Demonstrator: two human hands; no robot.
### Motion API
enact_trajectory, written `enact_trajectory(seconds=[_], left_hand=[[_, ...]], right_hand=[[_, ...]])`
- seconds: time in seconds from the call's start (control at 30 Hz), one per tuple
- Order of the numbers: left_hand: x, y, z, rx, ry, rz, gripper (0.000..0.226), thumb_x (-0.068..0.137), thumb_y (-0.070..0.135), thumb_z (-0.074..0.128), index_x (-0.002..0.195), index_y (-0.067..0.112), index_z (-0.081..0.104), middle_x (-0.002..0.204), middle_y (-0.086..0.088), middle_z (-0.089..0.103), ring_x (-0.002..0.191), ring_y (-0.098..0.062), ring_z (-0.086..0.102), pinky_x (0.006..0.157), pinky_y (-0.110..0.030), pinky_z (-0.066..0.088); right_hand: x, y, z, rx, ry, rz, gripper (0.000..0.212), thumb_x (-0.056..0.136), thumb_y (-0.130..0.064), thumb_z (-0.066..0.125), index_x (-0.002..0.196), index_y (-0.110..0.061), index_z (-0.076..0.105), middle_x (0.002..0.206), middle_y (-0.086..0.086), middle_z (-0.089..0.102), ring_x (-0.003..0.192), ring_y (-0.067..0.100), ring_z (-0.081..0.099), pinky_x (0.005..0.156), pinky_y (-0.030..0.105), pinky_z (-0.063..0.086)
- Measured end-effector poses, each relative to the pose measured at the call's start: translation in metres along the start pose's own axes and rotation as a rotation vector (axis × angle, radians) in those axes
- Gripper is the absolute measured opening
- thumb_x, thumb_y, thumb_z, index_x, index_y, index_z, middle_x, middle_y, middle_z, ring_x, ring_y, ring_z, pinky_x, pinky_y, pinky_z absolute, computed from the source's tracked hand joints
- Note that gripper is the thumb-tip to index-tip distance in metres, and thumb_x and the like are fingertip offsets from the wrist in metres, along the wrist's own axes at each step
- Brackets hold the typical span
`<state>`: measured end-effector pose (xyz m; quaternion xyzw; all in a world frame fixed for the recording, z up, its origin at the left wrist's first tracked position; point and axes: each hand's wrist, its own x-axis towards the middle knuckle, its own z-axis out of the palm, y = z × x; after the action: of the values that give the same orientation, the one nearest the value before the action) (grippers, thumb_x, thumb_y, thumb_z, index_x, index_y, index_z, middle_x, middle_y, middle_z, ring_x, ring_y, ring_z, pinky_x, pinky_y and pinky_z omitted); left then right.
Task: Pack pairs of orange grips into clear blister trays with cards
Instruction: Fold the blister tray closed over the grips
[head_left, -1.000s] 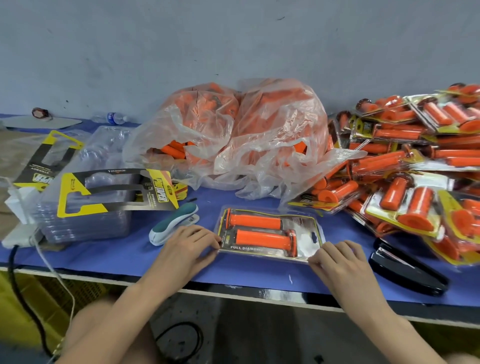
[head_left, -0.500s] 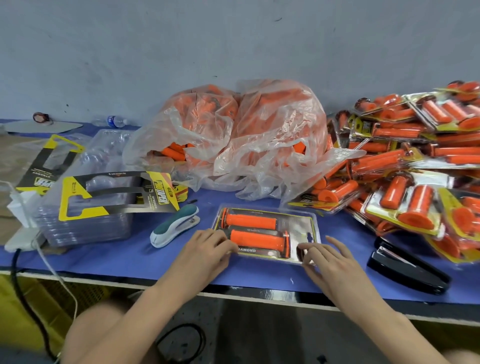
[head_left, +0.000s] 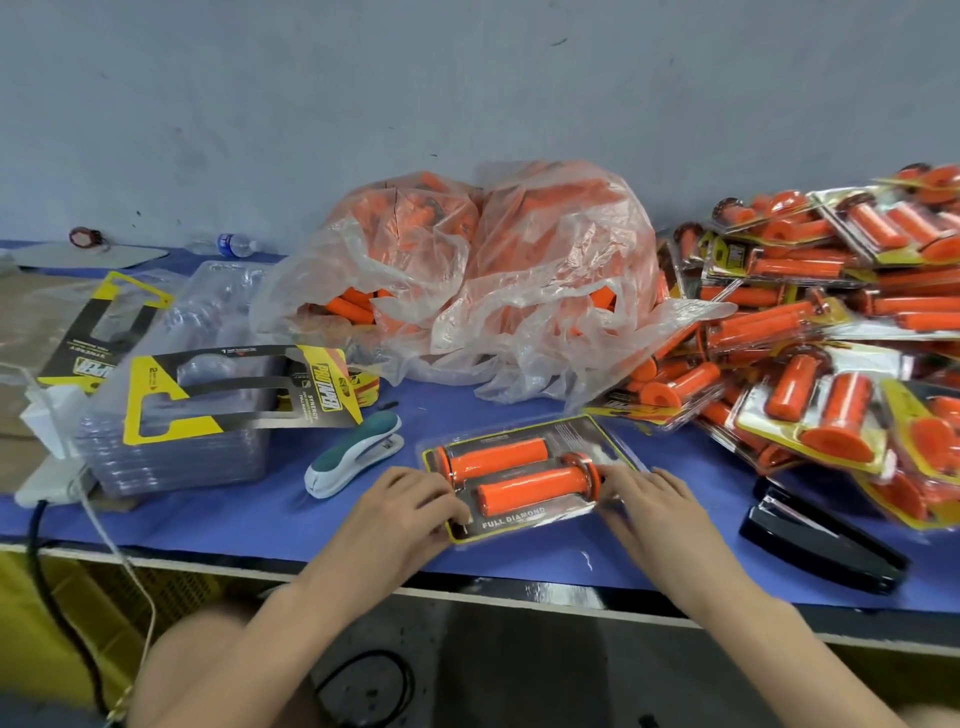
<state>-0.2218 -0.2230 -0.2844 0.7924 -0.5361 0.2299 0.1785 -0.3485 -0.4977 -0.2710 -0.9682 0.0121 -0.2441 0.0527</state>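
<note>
- The left hand (head_left: 400, 512) covers the pack's (head_left: 524, 478) near left corner and the right hand (head_left: 654, 499) its right end. Whether the fingers (head_left: 621, 480) pinch or just press, I can't tell.
- Grips (head_left: 410, 213) in the bag (head_left: 519, 322) blur behind crinkled plastic.
- The pile (head_left: 831, 338) runs off the right edge.
- The red thing (head_left: 83, 238) by the wall (head_left: 467, 104) is too small to name.

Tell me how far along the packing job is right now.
Done: a big pile of finished packs sits at right. In hand: one blister pack holding two orange grips and a card, at the table's near edge; the teal stapler lies beside it. Left: a plastic bag full of loose grips, plus a stack of empty trays with cards.
</note>
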Motion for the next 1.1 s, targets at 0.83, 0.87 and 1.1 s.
enact_trajectory(seconds=[0.83,0.87,1.1], left_hand=[[-0.001,0.008,0.006,0.131,0.102,0.066,0.010,0.094,0.031,0.061,0.091,0.023,0.066,0.089,0.007,0.062,0.080,-0.015,0.055,0.080,-0.029,0.043],[-0.002,0.010,0.007,0.129,0.108,0.061,0.011,0.094,0.031,0.061,0.091,0.023,0.067,0.090,0.007,0.063,0.080,-0.015,0.056,0.079,-0.030,0.045],[-0.002,0.006,0.001,0.006,0.052,-0.040,0.015,0.091,0.037,0.062,0.089,0.023,0.066,0.092,0.009,0.062,0.086,-0.009,0.055,0.079,-0.026,0.047]], right_hand=[[-0.007,-0.079,0.015,-0.028,-0.085,-0.287,0.024,0.084,-0.036,0.073,0.102,-0.031,0.058,0.124,-0.006,0.066,0.124,0.024,0.058,0.105,0.051,0.045],[-0.007,-0.082,0.016,-0.035,-0.064,-0.261,0.022,0.083,-0.036,0.075,0.098,-0.030,0.061,0.119,-0.006,0.068,0.121,0.025,0.061,0.102,0.051,0.047],[-0.008,-0.081,0.009,-0.005,-0.075,-0.209,0.020,0.078,-0.029,0.083,0.090,-0.030,0.066,0.113,-0.008,0.071,0.121,0.025,0.061,0.101,0.046,0.047]])
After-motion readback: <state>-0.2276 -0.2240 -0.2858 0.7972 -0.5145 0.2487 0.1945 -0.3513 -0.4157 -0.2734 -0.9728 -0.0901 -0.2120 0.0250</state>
